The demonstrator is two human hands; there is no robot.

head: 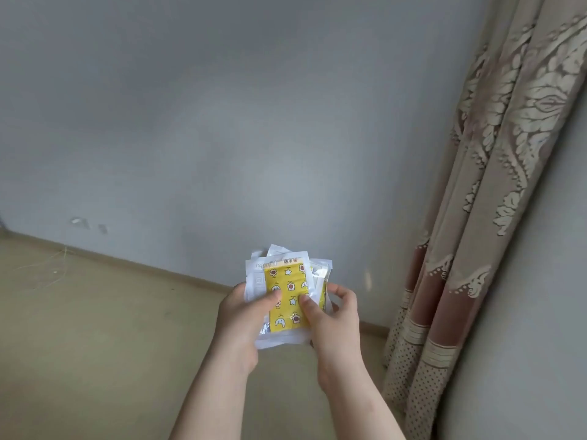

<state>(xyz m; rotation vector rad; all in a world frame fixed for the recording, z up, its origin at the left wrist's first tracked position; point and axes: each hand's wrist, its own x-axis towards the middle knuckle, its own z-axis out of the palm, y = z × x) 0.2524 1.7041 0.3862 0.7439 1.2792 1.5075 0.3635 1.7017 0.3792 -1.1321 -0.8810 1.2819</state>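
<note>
"Packets (287, 300), where are they?"
"In the air, low in the middle of the view. They form a loose stack in clear wrappers, carried by both hands in front of the wall (222, 122) and above the floor (95, 312). The top one is yellow, printed with stars and flowers."
"How does the left hand (244, 315) hold them?"
"It grasps the stack's left edge, left thumb (273, 295) pressed on the yellow face, fingers hidden behind."
"And the right hand (333, 319)?"
"It grasps the right edge, right thumb (306, 303) on the yellow face, fingers curled round the side."
"Is the stack neat?"
"No. White wrapper corners stick out past the top packet at its upper and right edges."
"Anything else near?"
"A patterned curtain (476, 217) hangs at the right, well apart from the hands."
</note>
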